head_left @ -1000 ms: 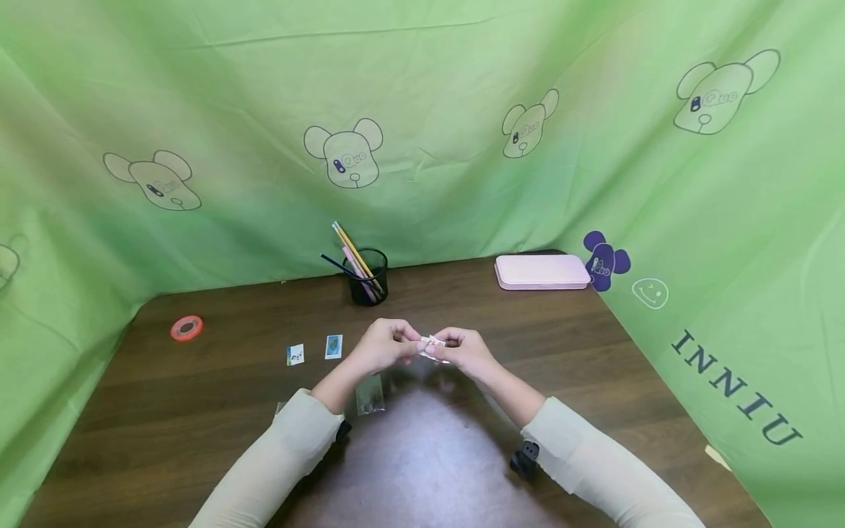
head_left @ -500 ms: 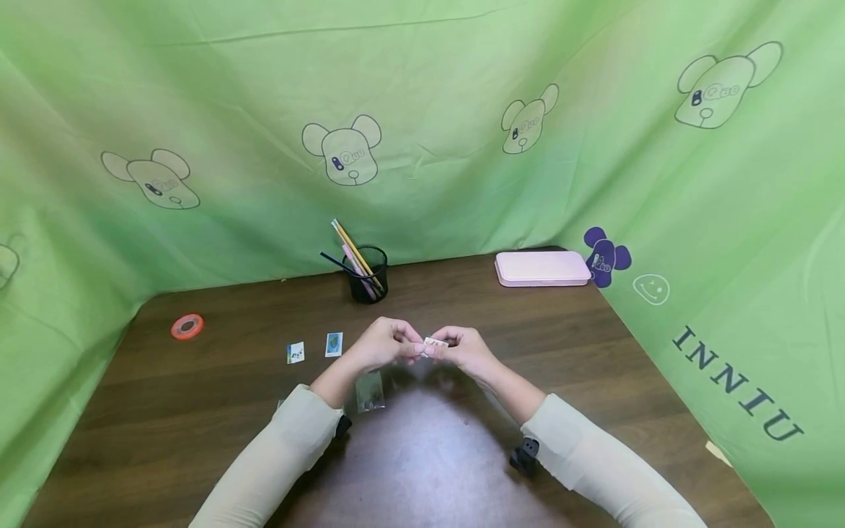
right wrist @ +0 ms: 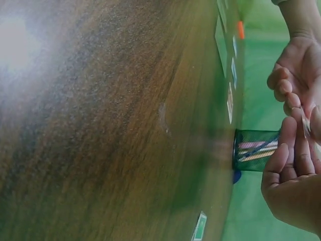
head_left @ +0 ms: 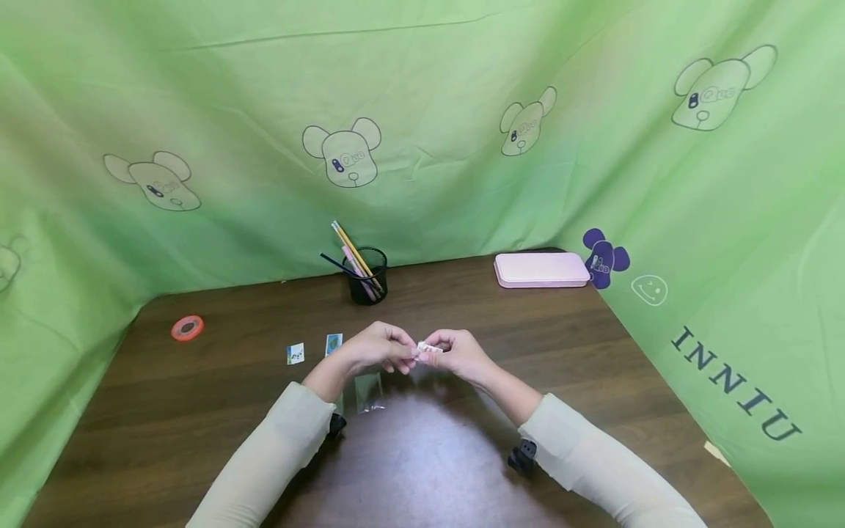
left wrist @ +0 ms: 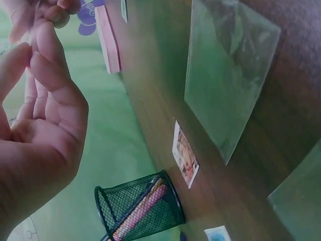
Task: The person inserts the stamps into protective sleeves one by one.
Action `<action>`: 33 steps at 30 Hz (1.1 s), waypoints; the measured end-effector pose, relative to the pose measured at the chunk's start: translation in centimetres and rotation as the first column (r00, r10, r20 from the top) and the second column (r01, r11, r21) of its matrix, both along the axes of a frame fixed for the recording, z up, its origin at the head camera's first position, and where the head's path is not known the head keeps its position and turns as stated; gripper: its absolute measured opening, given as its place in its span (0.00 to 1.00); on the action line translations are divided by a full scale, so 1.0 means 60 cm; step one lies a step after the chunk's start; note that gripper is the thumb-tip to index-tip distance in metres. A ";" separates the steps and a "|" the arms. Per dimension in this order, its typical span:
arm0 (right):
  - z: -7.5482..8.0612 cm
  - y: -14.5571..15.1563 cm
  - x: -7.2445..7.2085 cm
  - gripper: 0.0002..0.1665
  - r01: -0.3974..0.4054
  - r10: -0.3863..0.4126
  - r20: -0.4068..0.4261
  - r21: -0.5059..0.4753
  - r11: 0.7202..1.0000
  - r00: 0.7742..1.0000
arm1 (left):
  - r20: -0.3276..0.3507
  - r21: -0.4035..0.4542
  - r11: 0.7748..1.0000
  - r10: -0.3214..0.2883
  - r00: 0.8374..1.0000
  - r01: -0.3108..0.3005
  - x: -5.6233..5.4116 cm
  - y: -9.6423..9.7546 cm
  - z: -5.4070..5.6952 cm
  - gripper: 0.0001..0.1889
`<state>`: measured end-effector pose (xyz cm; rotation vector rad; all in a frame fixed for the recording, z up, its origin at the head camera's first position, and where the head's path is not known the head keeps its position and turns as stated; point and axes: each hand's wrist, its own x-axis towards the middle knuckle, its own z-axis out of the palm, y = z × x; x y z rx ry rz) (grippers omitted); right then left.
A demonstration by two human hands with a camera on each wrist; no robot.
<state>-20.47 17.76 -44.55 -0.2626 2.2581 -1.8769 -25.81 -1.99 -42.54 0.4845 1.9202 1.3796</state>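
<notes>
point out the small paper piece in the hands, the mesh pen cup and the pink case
Small paper piece [head_left: 431,347]: head view, on its exposed pale part
Mesh pen cup [head_left: 359,292]: head view, on its lower wall
Pink case [head_left: 541,269]: head view, middle of its top

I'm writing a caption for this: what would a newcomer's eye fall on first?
Probably the bright green curtain with outlined animal heads, hanging behind and beside the wooden table. Next, the left hand and right hand, pinching a small printed card between them near the table's middle. Then the pale pink case by the far right corner.
</notes>
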 end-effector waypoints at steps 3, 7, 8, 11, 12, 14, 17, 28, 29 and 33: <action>0.000 -0.002 -0.002 0.15 0.065 -0.065 0.004 0.083 0.994 0.998 | -0.089 -0.055 0.998 0.021 0.996 -0.026 -0.007 0.002 0.003 0.08; 0.000 -0.004 0.001 0.14 0.251 -0.210 -0.160 0.314 0.916 0.965 | -0.254 -0.220 0.975 -0.047 0.966 -0.010 -0.031 0.012 0.003 0.03; -0.001 -0.007 0.003 0.12 0.293 -0.223 -0.220 0.373 0.880 0.950 | -0.307 -0.279 0.960 -0.084 0.948 -0.005 -0.040 0.015 0.002 0.03; -0.007 -0.025 0.012 0.09 0.327 -0.107 -0.396 0.544 0.773 0.912 | -0.469 -0.475 0.880 -0.227 0.854 -0.027 -0.065 0.029 -0.003 0.04; -0.010 -0.034 0.017 0.07 0.308 -0.035 -0.424 0.596 0.742 0.905 | -0.507 -0.532 0.845 -0.275 0.817 -0.046 -0.073 0.035 -0.005 0.04; -0.015 -0.056 0.029 0.05 0.254 0.125 -0.440 0.703 0.664 0.889 | -0.554 -0.615 0.784 -0.354 0.754 -0.084 -0.085 0.047 -0.011 0.06; -0.022 -0.089 0.047 0.10 0.201 0.301 -0.398 0.830 0.520 0.867 | -0.563 -0.689 0.718 -0.444 0.697 -0.099 -0.094 0.065 -0.018 0.08; -0.054 -0.171 0.053 0.36 0.262 0.347 -0.329 0.938 0.227 0.878 | -0.640 -0.673 0.718 -0.450 0.623 -0.174 -0.102 0.065 -0.041 0.10; -0.055 -0.172 0.052 0.36 0.257 0.351 -0.328 0.938 0.234 0.877 | -0.645 -0.663 0.728 -0.438 0.626 -0.173 -0.104 0.060 -0.040 0.09; -0.048 -0.170 0.043 0.31 0.195 0.340 -0.288 0.939 0.282 0.895 | -0.619 -0.646 0.747 -0.393 0.680 -0.156 -0.113 0.032 -0.019 0.07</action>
